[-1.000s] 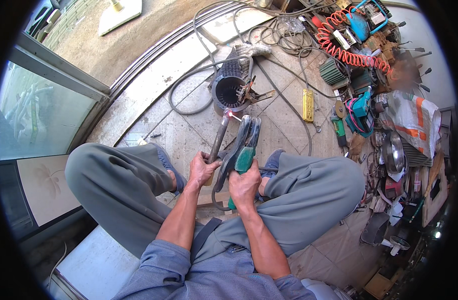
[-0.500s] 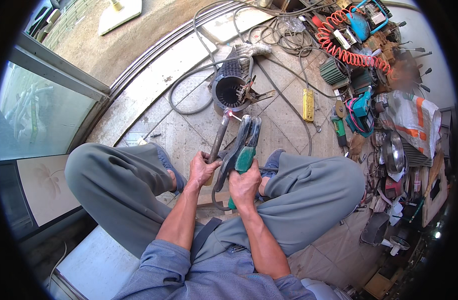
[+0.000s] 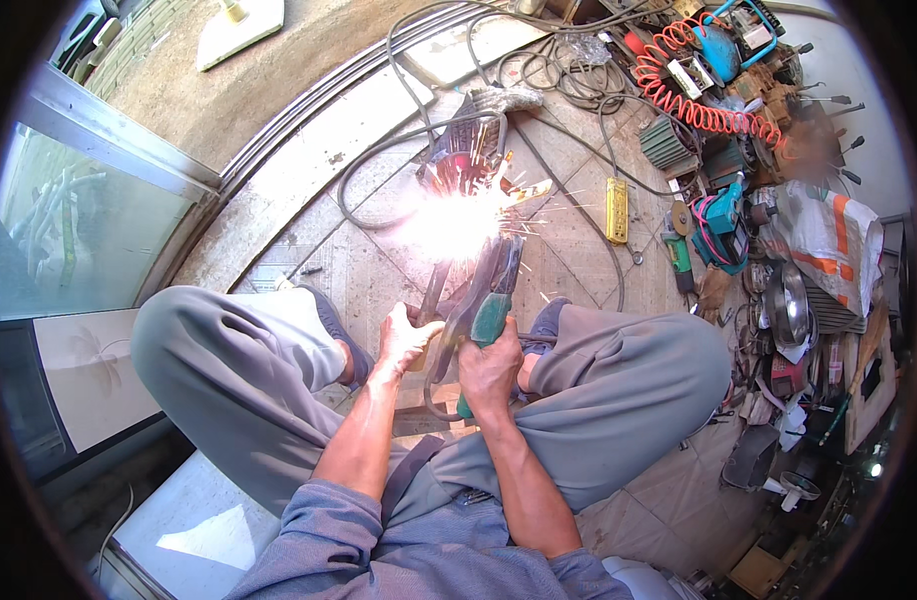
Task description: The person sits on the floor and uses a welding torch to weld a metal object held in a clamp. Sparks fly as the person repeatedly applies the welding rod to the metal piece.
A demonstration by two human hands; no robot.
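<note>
My right hand (image 3: 492,372) is closed around the green grip of a welding electrode holder (image 3: 492,315), whose dark jaws point away from me. In my left hand (image 3: 404,340) is a dark metal rod (image 3: 435,288), its far end running up into a blinding white arc (image 3: 464,222). Sparks fly out around the glare, which hides the rod's tip and the electrode. Behind the glare stands a dark metal cylinder (image 3: 459,170), lit red and mostly washed out. A clamp (image 3: 532,191) sits at its right side.
Black cables (image 3: 354,190) loop over the tiled floor. A yellow power strip (image 3: 617,210), a green angle grinder (image 3: 679,262) and an orange coiled hose (image 3: 669,108) lie to the right, among piled tools and parts. A glass door (image 3: 74,220) stands at left.
A small glow at the rod's tip has become a large bright arc with sparks, covering the cylinder's near part. Both hands stay nearly in place, still holding the rod and electrode holder.
</note>
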